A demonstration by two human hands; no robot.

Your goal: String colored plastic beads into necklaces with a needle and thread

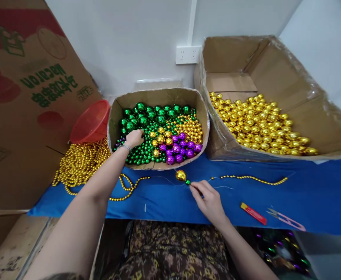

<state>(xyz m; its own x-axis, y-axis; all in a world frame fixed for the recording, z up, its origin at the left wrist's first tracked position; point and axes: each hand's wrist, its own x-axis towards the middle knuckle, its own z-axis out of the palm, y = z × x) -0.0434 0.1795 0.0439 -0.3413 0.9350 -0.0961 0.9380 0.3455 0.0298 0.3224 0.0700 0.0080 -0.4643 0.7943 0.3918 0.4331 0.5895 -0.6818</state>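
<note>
Head view: right hand [208, 200] is pinching a green bead [187, 182], slackening risking a drop; whether left hand [134, 138] is grasping, I cannot tell.

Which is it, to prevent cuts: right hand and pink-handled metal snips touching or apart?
Apart: head view shows blue cloth between right hand and snips.

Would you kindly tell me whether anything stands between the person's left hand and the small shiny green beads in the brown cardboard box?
Nothing visible does: the left hand is inside the brown cardboard box, right at the small shiny green beads, though contact is unclear.
</note>
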